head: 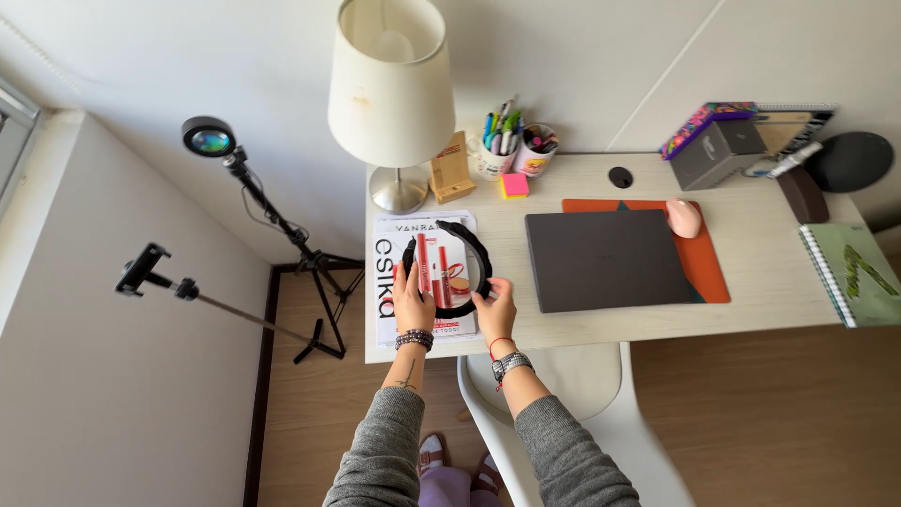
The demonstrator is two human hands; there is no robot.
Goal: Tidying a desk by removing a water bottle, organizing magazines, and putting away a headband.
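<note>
A black headband [469,246] curves in an open ring over a cosmetics magazine [389,286] at the left end of a pale wooden desk [770,235]. My left hand [411,299] grips the headband's left end. Its right end sits between the fingers of my right hand [495,307]. Both wrists wear bracelets, and the right one also carries a watch. Grey sleeves cover my forearms.
A closed dark laptop [605,258] lies on an orange mat [709,268] beside a pink mouse [683,217]. A cream-shaded lamp [391,84], pen cups [511,150], sticky notes [513,185], notebooks [854,272] and a grey box [718,150] line the desk. A white chair [582,404] stands below; two tripods [272,225] stand left.
</note>
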